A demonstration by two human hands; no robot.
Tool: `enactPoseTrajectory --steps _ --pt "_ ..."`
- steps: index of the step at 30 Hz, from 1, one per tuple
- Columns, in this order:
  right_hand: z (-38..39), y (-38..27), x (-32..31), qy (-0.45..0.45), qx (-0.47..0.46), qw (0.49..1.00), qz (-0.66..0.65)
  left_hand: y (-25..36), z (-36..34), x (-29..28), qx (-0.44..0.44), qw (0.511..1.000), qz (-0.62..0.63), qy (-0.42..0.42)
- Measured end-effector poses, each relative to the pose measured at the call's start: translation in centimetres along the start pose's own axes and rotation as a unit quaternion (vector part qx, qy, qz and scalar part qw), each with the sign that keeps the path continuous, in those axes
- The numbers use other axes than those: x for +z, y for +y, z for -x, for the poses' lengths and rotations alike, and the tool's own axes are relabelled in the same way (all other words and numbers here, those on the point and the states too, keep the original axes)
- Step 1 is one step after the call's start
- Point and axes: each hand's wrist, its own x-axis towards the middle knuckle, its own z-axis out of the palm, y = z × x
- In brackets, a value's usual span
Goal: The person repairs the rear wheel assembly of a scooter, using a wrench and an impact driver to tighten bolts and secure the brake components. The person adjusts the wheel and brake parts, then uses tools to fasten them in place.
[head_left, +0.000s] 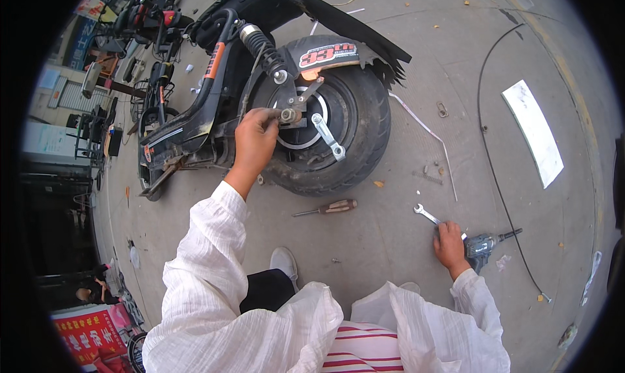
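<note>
The axle nut [287,116] sits at the hub of the scooter's rear wheel [372,125], upper middle of the frame. The left hand [255,138] pinches it between thumb and fingers, so hand-threading seems the step in hand. Lower right, the right hand [449,245] is curled over a wrench [422,211], beside a power driver [480,246]; the next move probably calls for bringing the wrench to the nut. A screwdriver [335,207] lies below the wheel.

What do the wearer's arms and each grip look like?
Loose, wrinkled white long sleeves on both arms: left sleeve, right sleeve. No cables or markings visible on them. Left grip and right grip are bare human hands, no gloves or watch visible.
</note>
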Motion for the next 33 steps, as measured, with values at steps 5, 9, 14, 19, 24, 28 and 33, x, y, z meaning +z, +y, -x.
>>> enactPoseTrajectory --steps 5,9,14,19,24,28,33 --pt "0.0 0.3 0.1 -0.003 0.002 1.0 0.005 1.2 -0.3 -0.3 -0.115 0.992 -0.036 -0.034" --pt "-0.2 0.1 0.3 -0.007 0.001 1.0 0.002 0.2 -0.2 -0.4 -0.028 0.999 -0.013 -0.015" --pt "0.0 0.3 0.4 -0.004 0.008 1.0 0.002 1.3 -0.3 -0.4 -0.06 0.998 -0.015 -0.011" --pt "-0.3 0.3 0.1 -0.003 -0.002 1.0 0.003 0.4 -0.2 -0.3 -0.019 0.999 -0.03 -0.015" --pt "0.3 0.8 -0.4 0.006 0.006 1.0 0.015 0.5 -0.5 0.5 -0.014 1.0 0.001 -0.017" --pt "-0.4 0.3 0.3 0.003 0.01 1.0 0.002 0.8 -0.7 -0.7 -0.059 0.995 -0.058 -0.047" --pt "-0.4 0.3 0.1 0.009 0.002 1.0 0.001 1.2 -0.7 -0.8 -0.066 0.997 -0.021 -0.045"
